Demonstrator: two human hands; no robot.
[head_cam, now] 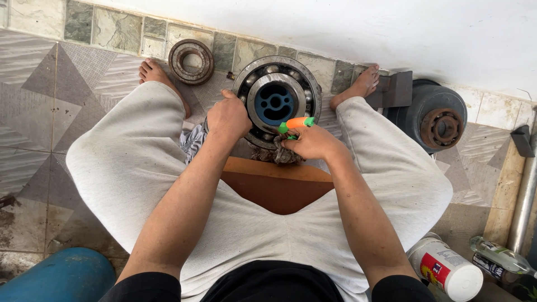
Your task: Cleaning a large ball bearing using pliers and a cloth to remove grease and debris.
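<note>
A large steel ball bearing (291,70) with a blue hub lies on the tiled floor between my bare feet. My left hand (227,116) grips its left rim, fingers curled over the outer ring. My right hand (311,141) is closed around an orange tool with a green tip (296,123), held against the bearing's lower right edge. A dirty rag (279,154) is bunched under that hand. I sit on a low brown wooden stool (274,184), knees spread to either side.
A smaller rusty bearing ring (191,61) leans at the wall on the left. A grey motor part with a rusty hub (439,120) stands on the right. A white canister (447,268) and a clear bottle (499,255) lie bottom right; a blue drum (61,277) bottom left.
</note>
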